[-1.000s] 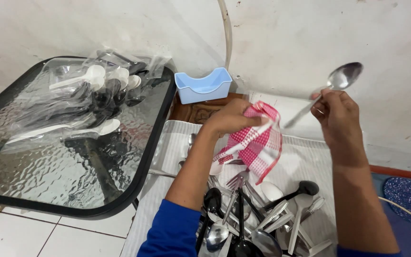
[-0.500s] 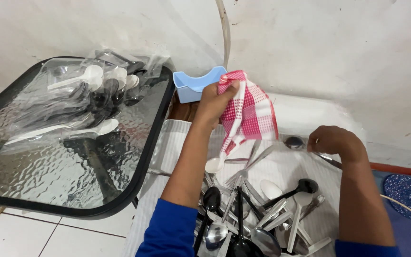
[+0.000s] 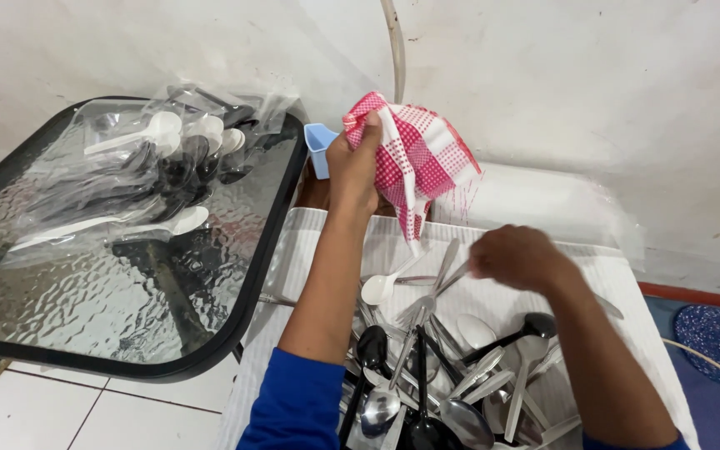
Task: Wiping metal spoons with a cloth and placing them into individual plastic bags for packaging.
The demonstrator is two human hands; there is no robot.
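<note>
- The left hand (image 3: 353, 167) is raised and grips a red-and-white checked cloth (image 3: 414, 158), which hangs bunched from the fingers.
- The right hand (image 3: 517, 257) is low over a white ribbed mat (image 3: 310, 250), blurred, among the handles of metal spoons (image 3: 439, 275); whether it grips one cannot be told.
- A heap of cutlery (image 3: 435, 375) lies on the mat: metal spoons, black spoons and a white spoon (image 3: 377, 288).
- A light blue plastic holder (image 3: 317, 146) stands by the wall, partly hidden behind the left hand.
- A glass-topped table (image 3: 85, 283) with a dark rim stands to the left, carrying clear bags of black and white plastic spoons (image 3: 160, 158).
- Both sleeves are blue.
</note>
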